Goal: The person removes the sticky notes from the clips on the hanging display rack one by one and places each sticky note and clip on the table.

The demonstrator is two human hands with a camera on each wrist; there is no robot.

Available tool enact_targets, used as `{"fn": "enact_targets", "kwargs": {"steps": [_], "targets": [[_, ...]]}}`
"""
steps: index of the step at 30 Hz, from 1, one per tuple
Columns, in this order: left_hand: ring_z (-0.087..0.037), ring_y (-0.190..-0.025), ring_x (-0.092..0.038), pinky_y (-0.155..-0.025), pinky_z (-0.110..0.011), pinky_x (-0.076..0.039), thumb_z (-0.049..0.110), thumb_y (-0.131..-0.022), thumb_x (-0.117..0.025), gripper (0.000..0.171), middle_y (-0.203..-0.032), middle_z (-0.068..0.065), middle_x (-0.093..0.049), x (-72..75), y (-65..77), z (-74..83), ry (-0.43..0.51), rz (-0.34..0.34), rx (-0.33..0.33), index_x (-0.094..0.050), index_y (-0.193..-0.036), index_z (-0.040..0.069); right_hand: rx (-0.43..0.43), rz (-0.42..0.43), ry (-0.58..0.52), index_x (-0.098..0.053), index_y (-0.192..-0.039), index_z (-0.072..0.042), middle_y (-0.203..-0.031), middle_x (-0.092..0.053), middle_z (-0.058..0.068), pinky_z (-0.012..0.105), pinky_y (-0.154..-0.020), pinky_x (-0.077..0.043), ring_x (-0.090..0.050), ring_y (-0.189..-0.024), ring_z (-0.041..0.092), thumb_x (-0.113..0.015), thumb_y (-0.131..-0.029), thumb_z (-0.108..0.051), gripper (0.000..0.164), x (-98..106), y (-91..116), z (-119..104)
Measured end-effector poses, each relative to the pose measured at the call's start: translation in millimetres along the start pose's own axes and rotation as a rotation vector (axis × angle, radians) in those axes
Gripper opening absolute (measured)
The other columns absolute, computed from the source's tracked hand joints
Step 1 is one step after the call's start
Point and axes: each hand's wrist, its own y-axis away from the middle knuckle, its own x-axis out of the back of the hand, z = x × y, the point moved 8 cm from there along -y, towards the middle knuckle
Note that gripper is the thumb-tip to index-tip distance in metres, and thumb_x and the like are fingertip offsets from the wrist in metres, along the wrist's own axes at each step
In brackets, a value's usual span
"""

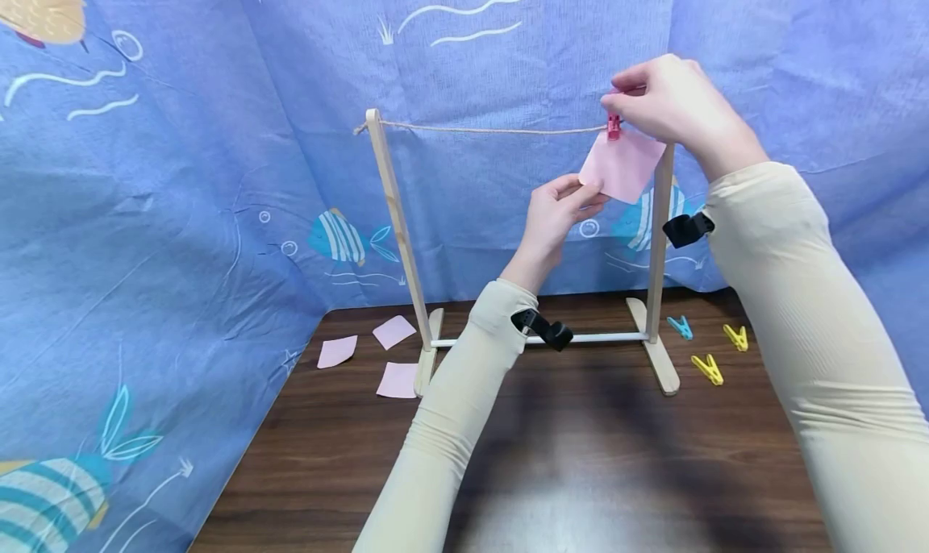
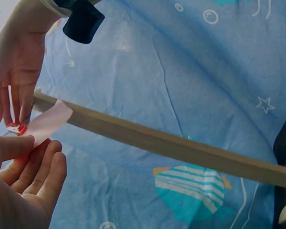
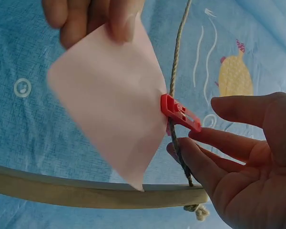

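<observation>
A square pink sheet of paper [image 1: 626, 164] hangs at the right end of the string [image 1: 493, 130], with a red clothespin [image 3: 178, 112] clamped over its edge and the string. My left hand [image 1: 555, 214] pinches the paper's lower left corner between thumb and fingers. Around the clothespin's handle end is my right hand [image 1: 678, 106]. In the right wrist view its thumb stands apart from the clothespin, while a fingertip [image 3: 196, 133] touches or nearly touches the handle. The left wrist view shows the paper [image 2: 50, 123] edge-on between both hands.
A wooden frame [image 1: 397, 206] holds the string between two posts. Several pink sheets, one of them a square note [image 1: 397, 380], lie left on the dark table [image 1: 312, 456]. At right lie a blue clothespin [image 1: 681, 327] and two yellow ones, including a nearer clothespin [image 1: 707, 369].
</observation>
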Motion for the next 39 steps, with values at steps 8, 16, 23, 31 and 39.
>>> {"fn": "enact_targets", "kwargs": {"steps": [8, 16, 23, 31, 39], "targets": [[-0.043, -0.097, -0.069, -0.088, -0.044, -0.059, 0.001, -0.095, -0.068, 0.017, -0.097, -0.025, -0.072, 14.8, -4.7, 9.1, -0.035, 0.025, -0.036, -0.067, -0.105, -0.013, -0.002, -0.009, -0.006, -0.041, -0.154, -0.008, -0.149, -0.049, 0.02, 0.06, -0.115, -0.032, -0.039, -0.141, 0.04, -0.047, -0.104, -0.039, 0.058, 1, 0, -2], [-0.045, -0.103, -0.067, -0.089, -0.041, -0.059, 0.002, -0.096, -0.067, 0.019, -0.097, -0.024, -0.072, 22.2, -5.0, 10.5, -0.075, 0.009, -0.007, -0.067, -0.108, -0.013, 0.047, -0.023, -0.076, -0.047, -0.15, -0.007, -0.147, -0.05, 0.021, 0.061, -0.118, -0.024, -0.042, -0.139, 0.042, -0.049, -0.106, -0.034, 0.052, -1, 3, -3], [-0.032, -0.09, -0.072, -0.087, -0.038, -0.06, 0.002, -0.095, -0.068, 0.012, -0.091, -0.019, -0.073, 26.8, -0.4, 4.1, -0.072, -0.001, -0.009, -0.068, -0.101, -0.009, 0.061, -0.014, -0.131, -0.05, -0.148, -0.006, -0.145, -0.053, 0.021, 0.062, -0.115, -0.03, -0.047, -0.135, 0.042, -0.049, -0.106, -0.033, 0.05, -10, 4, -2], [-0.03, -0.091, -0.072, -0.091, -0.043, -0.058, 0.002, -0.094, -0.07, 0.012, -0.096, -0.019, -0.073, 36.6, 4.3, 0.9, -0.075, 0.022, 0.012, -0.067, -0.102, -0.008, 0.032, -0.055, -0.184, -0.041, -0.153, -0.007, -0.147, -0.05, 0.021, 0.057, -0.118, -0.027, -0.047, -0.135, 0.039, -0.056, -0.102, -0.041, 0.063, -12, 4, 4], [-0.028, -0.082, -0.071, -0.089, -0.048, -0.058, 0.0, -0.094, -0.07, 0.019, -0.097, -0.022, -0.073, 43.5, 7.4, 14.0, -0.073, 0.067, -0.069, -0.068, -0.109, -0.012, 0.02, -0.097, -0.286, -0.052, -0.147, -0.006, -0.117, -0.071, -0.011, 0.053, -0.118, -0.028, -0.048, -0.137, 0.033, -0.068, -0.096, -0.041, 0.063, -13, 3, 13]]}}
